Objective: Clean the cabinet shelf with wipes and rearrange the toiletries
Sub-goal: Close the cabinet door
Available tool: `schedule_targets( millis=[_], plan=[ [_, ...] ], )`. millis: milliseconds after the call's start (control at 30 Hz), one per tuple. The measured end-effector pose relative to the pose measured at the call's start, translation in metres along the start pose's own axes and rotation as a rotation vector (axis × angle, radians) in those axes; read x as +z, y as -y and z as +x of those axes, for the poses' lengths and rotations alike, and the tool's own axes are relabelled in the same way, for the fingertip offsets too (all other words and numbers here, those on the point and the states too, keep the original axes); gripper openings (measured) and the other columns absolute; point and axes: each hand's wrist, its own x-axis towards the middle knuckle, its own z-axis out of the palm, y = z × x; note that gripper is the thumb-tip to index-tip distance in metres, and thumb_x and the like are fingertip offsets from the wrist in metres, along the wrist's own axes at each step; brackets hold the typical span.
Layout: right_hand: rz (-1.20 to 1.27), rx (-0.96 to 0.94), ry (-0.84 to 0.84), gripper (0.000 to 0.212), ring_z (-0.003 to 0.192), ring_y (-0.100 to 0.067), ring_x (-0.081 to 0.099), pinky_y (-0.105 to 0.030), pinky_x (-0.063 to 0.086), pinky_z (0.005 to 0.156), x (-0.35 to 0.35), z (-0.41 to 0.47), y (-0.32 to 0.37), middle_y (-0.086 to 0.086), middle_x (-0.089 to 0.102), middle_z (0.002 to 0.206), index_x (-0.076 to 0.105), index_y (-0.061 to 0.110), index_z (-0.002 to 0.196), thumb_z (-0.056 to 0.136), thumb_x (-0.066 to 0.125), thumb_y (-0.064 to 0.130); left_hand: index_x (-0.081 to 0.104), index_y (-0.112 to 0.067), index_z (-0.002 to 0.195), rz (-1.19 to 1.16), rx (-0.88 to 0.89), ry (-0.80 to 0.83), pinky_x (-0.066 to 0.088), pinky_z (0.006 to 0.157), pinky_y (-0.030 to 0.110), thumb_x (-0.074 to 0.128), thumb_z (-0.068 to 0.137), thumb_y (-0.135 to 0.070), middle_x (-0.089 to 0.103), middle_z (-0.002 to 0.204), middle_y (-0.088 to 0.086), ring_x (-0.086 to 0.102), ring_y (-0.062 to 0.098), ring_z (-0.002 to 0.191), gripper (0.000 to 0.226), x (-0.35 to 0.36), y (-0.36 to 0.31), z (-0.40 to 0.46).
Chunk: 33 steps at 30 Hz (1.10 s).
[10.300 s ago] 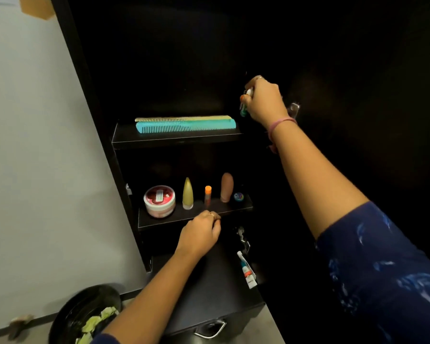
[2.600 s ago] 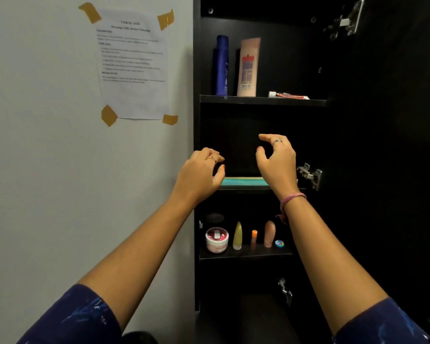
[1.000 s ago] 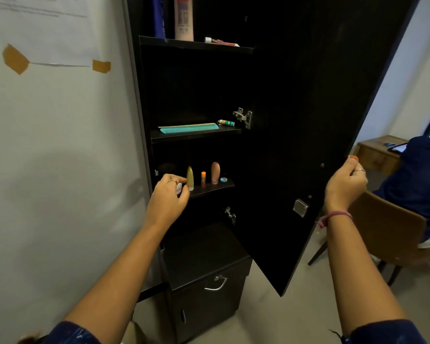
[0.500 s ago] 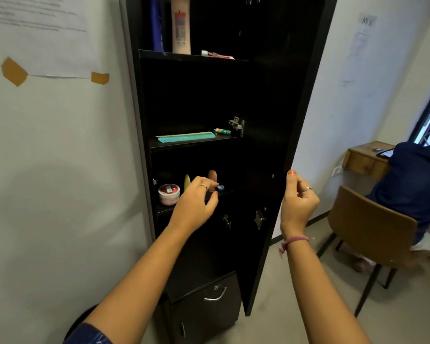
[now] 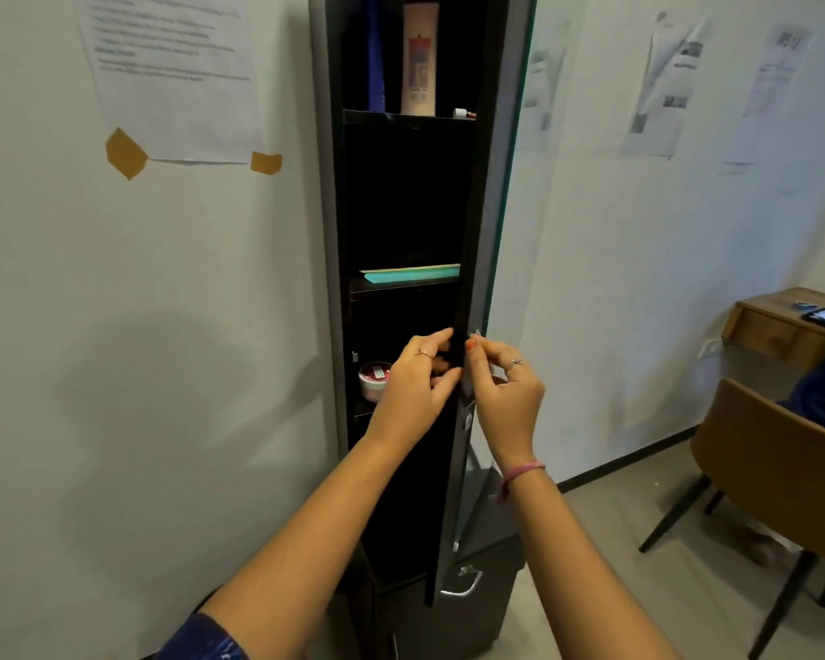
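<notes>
With toiletries seemingly arranged on the shelves beyond my fingers, my left hand (image 5: pixel 413 393) and right hand (image 5: pixel 506 393) pinched the nearly shut cabinet door (image 5: pixel 463 278).

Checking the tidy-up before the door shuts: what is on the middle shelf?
A teal comb lies flat along the middle shelf, with a pale one just behind it. The door covers the shelf's right end, so anything there cannot be seen.

Both arms outstretched, left hand (image 5: pixel 413 390) and right hand (image 5: pixel 506 397) close together, fingers (image 5: pixel 484 347) loosely curled.
</notes>
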Motion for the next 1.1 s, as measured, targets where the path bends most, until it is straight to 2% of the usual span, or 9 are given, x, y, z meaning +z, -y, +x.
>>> schedule_targets(
  millis=[133,300,433,567,667,733,867,1000,1100],
  plan=[
    [-0.051,-0.033,0.099,0.023,0.106,-0.006,0.061,-0.023,0.053,0.089,0.033,-0.002,-0.004,0.005,0.065,0.111,0.065,0.016,0.114,0.094,0.053,0.013,0.058,-0.011,0.125,0.042,-0.07,-0.186,0.051,0.091,0.021,0.057,0.091,-0.012,0.063,0.113,0.003,0.062,0.01,0.103,0.034,-0.015,0.019,0.007],
    [-0.102,-0.034,0.184,0.036,0.113,-0.003,0.054,-0.016,0.044,0.101,0.055,-0.003,-0.005,0.0,0.061,0.119,0.061,0.013,0.119,0.092,0.045,-0.004,0.063,-0.011,0.119,0.024,-0.137,-0.259,0.05,0.087,0.015,0.062,0.089,-0.016,0.069,0.109,0.004,0.064,0.01,0.101,0.03,-0.029,0.037,0.016],
    [-0.118,-0.065,0.214,0.038,0.114,-0.004,0.053,-0.021,0.044,0.102,0.069,0.007,-0.01,0.003,0.058,0.119,0.06,0.012,0.122,0.092,0.045,-0.006,0.062,-0.011,0.12,0.017,-0.137,-0.303,0.05,0.091,0.018,0.061,0.089,-0.018,0.07,0.112,0.005,0.065,0.012,0.104,0.032,-0.036,0.045,0.027],
    [-0.158,-0.08,0.336,0.044,0.128,-0.011,0.044,-0.023,0.035,0.11,0.081,0.007,-0.016,-0.004,0.052,0.132,0.052,0.01,0.132,0.092,0.044,-0.008,0.063,-0.011,0.119,0.035,-0.151,-0.33,0.047,0.086,0.009,0.066,0.086,-0.021,0.07,0.111,0.004,0.066,0.009,0.101,0.035,-0.039,0.054,0.032],
    [-0.158,-0.052,0.374,0.049,0.135,-0.009,0.035,-0.004,0.024,0.108,0.101,0.007,-0.023,-0.003,0.043,0.141,0.045,0.012,0.137,0.092,0.043,-0.007,0.063,-0.012,0.119,0.047,-0.16,-0.298,0.05,0.088,0.016,0.067,0.084,-0.021,0.07,0.11,0.002,0.066,0.009,0.1,0.036,-0.044,0.067,0.038],
    [-0.172,-0.049,0.394,0.052,0.137,-0.003,0.027,0.004,0.016,0.104,0.117,0.006,-0.026,-0.003,0.037,0.146,0.041,0.011,0.14,0.092,0.042,-0.007,0.065,-0.012,0.115,0.053,-0.182,-0.333,0.053,0.086,0.019,0.067,0.085,-0.02,0.069,0.107,0.002,0.066,0.009,0.097,0.031,-0.049,0.078,0.046],
    [-0.199,-0.085,0.406,0.056,0.139,-0.001,0.019,0.003,0.013,0.106,0.138,0.011,-0.034,-0.002,0.032,0.15,0.036,0.01,0.142,0.091,0.041,-0.01,0.07,-0.012,0.101,0.083,-0.192,-0.402,0.052,0.075,0.011,0.066,0.085,-0.018,0.067,0.097,0.002,0.064,0.006,0.085,0.018,-0.055,0.093,0.067],
    [-0.272,-0.142,0.447,0.057,0.14,-0.004,0.023,0.003,0.014,0.104,0.151,0.022,-0.044,-0.001,0.03,0.151,0.035,0.011,0.143,0.09,0.042,-0.009,0.071,-0.009,0.1,0.101,-0.205,-0.41,0.051,0.075,0.01,0.067,0.084,-0.018,0.068,0.096,0.004,0.064,0.006,0.085,0.018,-0.062,0.108,0.083],
    [-0.298,-0.154,0.497,0.058,0.138,-0.003,0.024,-0.007,0.021,0.106,0.159,0.024,-0.049,0.001,0.024,0.154,0.031,0.013,0.145,0.091,0.043,-0.006,0.072,-0.009,0.1,0.129,-0.224,-0.433,0.048,0.072,0.004,0.069,0.084,-0.018,0.07,0.096,0.005,0.064,0.005,0.084,0.019,-0.064,0.12,0.09]
  ],
)
